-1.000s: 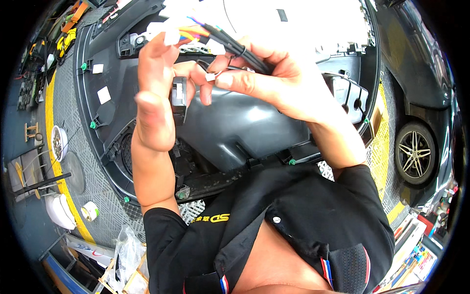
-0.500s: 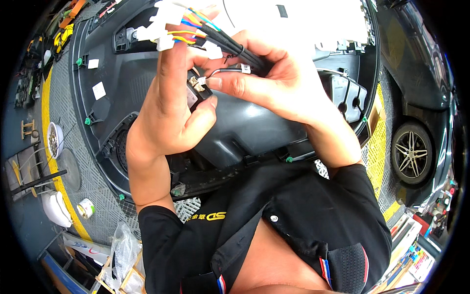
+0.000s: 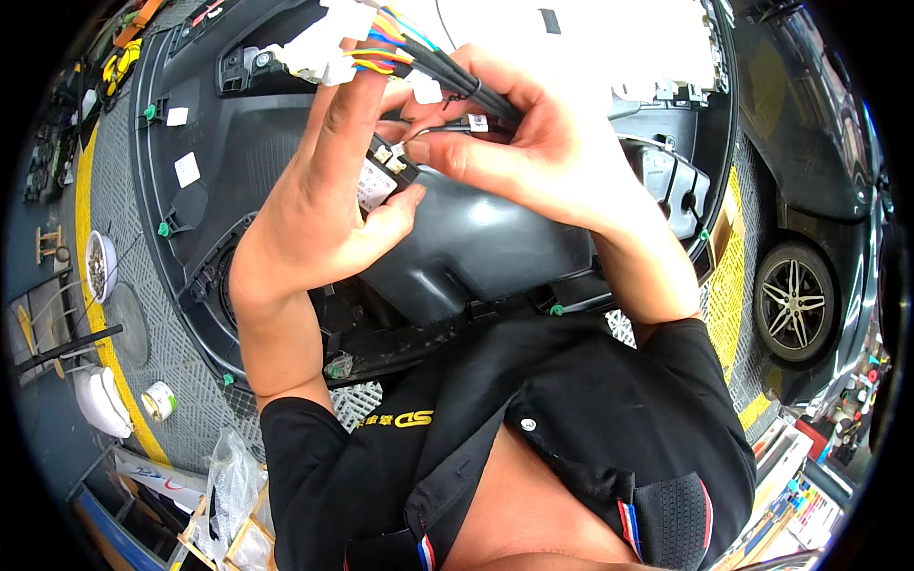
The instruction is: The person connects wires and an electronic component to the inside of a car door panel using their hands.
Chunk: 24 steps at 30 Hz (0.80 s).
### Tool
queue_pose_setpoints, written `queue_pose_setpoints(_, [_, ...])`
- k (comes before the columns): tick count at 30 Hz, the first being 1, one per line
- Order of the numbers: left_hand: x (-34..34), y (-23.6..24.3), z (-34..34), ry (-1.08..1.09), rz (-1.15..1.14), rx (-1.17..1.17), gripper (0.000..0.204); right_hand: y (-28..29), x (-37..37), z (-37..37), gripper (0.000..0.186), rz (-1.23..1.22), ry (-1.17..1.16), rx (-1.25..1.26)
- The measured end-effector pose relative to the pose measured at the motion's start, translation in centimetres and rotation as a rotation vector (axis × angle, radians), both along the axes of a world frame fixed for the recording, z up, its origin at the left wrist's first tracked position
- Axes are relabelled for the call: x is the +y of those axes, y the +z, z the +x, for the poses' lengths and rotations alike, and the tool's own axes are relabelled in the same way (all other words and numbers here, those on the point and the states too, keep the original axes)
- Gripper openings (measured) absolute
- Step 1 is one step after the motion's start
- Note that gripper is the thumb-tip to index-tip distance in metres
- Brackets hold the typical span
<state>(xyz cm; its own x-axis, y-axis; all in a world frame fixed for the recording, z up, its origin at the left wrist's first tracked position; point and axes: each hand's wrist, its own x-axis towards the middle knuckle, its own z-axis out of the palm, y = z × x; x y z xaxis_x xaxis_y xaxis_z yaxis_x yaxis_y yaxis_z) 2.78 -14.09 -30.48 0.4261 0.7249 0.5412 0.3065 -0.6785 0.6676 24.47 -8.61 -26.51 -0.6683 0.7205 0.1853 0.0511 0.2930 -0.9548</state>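
My left hand (image 3: pixel 319 205) is closed on a small black module (image 3: pixel 378 181) with a white label and pale sockets at its upper end. My right hand (image 3: pixel 528 157) grips a harness of black-sleeved cables (image 3: pixel 452 78), which fans into coloured wires ending in white plugs (image 3: pixel 347 19) above the left fingers. Its thumb is beside a small white connector (image 3: pixel 400 149) at the module's socket end; whether that is seated I cannot tell. Both hands are over a large black plastic panel (image 3: pixel 476 247) with green clips round its edge.
A dark car body with a wheel (image 3: pixel 795 300) stands at the right. On the left are a white bowl of small parts (image 3: pixel 98 266), a small tin (image 3: pixel 159 400) and yellow cable (image 3: pixel 121 62). Bubble wrap (image 3: pixel 228 476) and boards lie lower left.
My left hand has swung up and to the right, turning the module's socket end toward the small connector under my right thumb. The harness plugs now show above the left fingers.
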Motion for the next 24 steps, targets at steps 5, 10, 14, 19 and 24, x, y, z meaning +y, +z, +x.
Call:
queue_pose_setpoints(5, [0.1,0.0,0.1,-0.029,-0.005,-0.034,0.121,-0.3,0.4,-0.2,0.030,0.052,0.020,-0.011])
queue_pose_setpoints(10, [-0.1,-1.0,-0.2,0.021,0.025,-0.008,0.107,0.6,0.5,0.0,0.037,0.022,0.060,-0.130])
queue_pose_setpoints(14, [-0.5,-0.9,0.4,0.080,-0.121,-0.061,0.098,-0.1,0.6,0.0,0.030,0.153,0.056,-0.095])
queue_pose_setpoints(19, [-0.2,-0.8,0.6,0.123,-0.126,-0.064,0.085,-0.8,1.2,-0.5,0.025,0.303,0.000,-0.172])
queue_pose_setpoints(24, [0.1,-0.6,0.4,0.141,-0.047,0.058,0.080,-0.3,1.2,-0.4,0.028,0.133,0.024,-0.253])
